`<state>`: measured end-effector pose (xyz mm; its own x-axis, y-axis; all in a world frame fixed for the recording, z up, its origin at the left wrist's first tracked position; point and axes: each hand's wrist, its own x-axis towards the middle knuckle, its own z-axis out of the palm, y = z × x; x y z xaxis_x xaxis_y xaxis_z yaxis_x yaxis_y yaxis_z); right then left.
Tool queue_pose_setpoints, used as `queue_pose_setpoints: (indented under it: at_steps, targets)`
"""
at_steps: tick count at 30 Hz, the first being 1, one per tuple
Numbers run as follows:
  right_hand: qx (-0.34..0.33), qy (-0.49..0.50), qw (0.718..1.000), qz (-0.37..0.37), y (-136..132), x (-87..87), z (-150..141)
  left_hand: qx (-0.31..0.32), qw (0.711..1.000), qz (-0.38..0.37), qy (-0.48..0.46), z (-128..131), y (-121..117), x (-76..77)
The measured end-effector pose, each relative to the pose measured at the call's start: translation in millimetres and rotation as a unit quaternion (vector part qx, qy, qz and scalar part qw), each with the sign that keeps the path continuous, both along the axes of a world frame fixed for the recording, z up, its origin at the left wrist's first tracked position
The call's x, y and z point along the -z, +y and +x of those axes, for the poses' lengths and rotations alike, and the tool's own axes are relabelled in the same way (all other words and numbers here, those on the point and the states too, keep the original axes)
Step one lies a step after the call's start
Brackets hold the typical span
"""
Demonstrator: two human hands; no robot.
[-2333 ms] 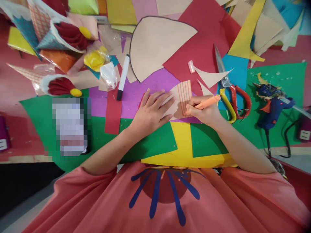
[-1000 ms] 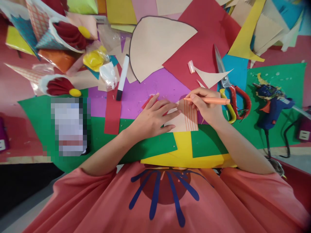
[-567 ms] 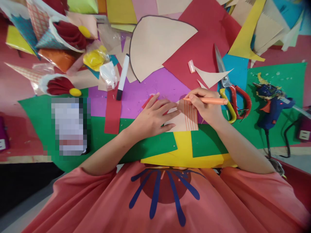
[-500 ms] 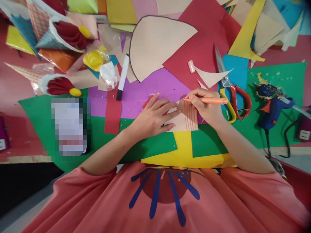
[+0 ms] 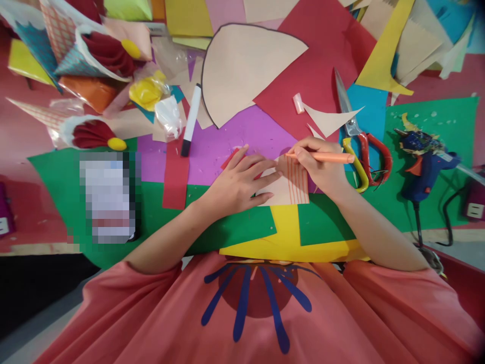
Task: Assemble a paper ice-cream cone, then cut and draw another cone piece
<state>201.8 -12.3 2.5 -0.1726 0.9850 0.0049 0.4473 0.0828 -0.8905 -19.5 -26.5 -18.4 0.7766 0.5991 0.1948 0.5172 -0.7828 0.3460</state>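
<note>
My right hand [image 5: 320, 164] is closed round an orange felt-tip pen [image 5: 335, 157], its tip at the upper edge of a small beige paper piece [image 5: 278, 192]. Several orange lines run down the right part of that paper. Lying flat with fingers spread, my left hand [image 5: 242, 184] presses on the paper's left part and hides some of it. A bit of red paper [image 5: 230, 158] shows beside the left fingers. Above, a pink pen cap [image 5: 298, 104] rests on the red sheet [image 5: 314, 65], close to a curved beige offcut [image 5: 333, 121].
Red- and yellow-handled scissors [image 5: 366, 146] lie right of my right hand, with a blue glue gun [image 5: 428, 162] beyond. A beige fan-shaped sheet [image 5: 246, 71], a marker [image 5: 191, 120], paper cones [image 5: 91, 134] and a blurred-out phone [image 5: 109, 197] lie around the left and back.
</note>
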Motion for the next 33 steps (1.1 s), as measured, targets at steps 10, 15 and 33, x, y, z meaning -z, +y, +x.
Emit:
queue_pose_setpoints:
  at_steps: [10, 15, 33]
  targets:
    - [-0.027, 0.017, 0.999, -0.037, 0.4, -3.2, -0.5, 0.000, 1.000, 0.026, -0.014, 0.5, -0.1, 1.0]
    - [0.035, 0.105, 0.993, -0.042, -3.2, 1.7, 0.5, 0.000, 1.000, 0.021, -0.019, 0.1, 0.1, 1.2]
    - [-0.018, 0.029, 0.999, 0.012, -2.5, 2.9, 3.5, -0.048, 0.999, -0.020, 0.000, -0.1, 0.8, -1.4]
